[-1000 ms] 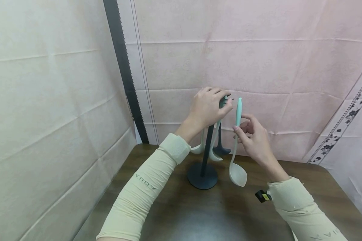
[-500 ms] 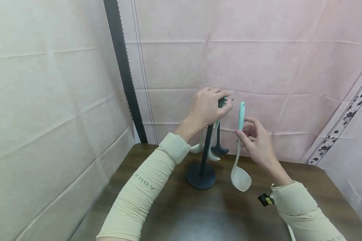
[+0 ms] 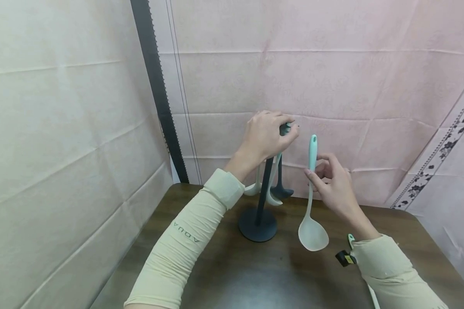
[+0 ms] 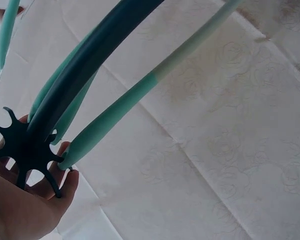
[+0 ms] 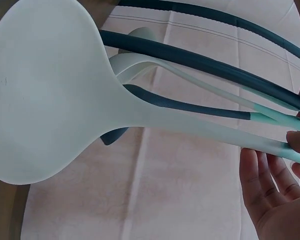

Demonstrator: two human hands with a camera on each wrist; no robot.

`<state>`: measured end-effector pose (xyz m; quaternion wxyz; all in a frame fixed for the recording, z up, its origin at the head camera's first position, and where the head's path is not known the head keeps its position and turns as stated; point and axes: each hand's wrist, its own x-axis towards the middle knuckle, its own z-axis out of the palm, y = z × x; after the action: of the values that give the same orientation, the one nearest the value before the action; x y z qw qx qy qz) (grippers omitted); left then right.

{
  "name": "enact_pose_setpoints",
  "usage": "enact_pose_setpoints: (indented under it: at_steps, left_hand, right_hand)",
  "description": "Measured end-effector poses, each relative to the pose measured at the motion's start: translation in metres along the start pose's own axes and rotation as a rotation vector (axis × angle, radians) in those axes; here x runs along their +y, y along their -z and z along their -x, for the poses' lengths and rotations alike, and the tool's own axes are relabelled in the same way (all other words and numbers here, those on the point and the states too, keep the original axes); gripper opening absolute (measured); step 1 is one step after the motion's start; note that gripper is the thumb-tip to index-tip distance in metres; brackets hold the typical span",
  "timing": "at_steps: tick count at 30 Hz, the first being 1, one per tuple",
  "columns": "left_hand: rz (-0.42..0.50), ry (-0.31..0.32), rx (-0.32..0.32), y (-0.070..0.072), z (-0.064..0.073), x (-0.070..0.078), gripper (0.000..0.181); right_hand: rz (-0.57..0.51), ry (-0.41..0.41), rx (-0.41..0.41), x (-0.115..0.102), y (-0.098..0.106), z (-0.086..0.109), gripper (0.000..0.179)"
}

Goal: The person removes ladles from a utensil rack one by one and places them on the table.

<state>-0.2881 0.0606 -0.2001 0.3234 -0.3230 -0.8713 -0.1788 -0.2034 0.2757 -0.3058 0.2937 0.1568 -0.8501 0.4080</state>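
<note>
In the head view, my left hand [image 3: 264, 134] grips the top of a dark utensil stand [image 3: 263, 195]. The left wrist view shows its fingers under the stand's hooked top [image 4: 26, 152], near a hanging mint handle [image 4: 110, 117]. My right hand [image 3: 334, 182] pinches a ladle [image 3: 313, 234] just below its mint handle, thumb on the near side. It hangs upright, bowl down, to the right of the stand and apart from it. White utensils [image 3: 273, 198] and a dark-headed one [image 3: 281, 192] hang from the stand; my left hand hides their upper ends in the head view.
The stand's round base [image 3: 257, 234] rests on a brown wooden table [image 3: 251, 274]. Another utensil with a mint handle end [image 3: 351, 238] lies on the table, mostly hidden under my right forearm. Pale cloth walls [image 3: 325, 77] rise behind and to the left.
My right hand has moved right and slightly down with the ladle, whose bowl has turned to face me more. The left hand stays on the stand. More of the lying utensil shows.
</note>
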Motion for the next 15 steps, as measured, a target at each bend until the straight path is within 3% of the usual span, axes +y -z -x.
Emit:
enact_pose_setpoints:
  at_steps: [7,15]
  left_hand:
    - [0.001,0.049,-0.062,0.007,-0.003,0.005,0.044]
    - [-0.028,0.051,-0.143,0.015,-0.007,0.009,0.046]
  right_hand:
    - [0.021,-0.04,0.002,0.005,0.003,0.005,0.043]
    - [0.048,-0.073,0.002,0.012,0.006,0.012,0.044]
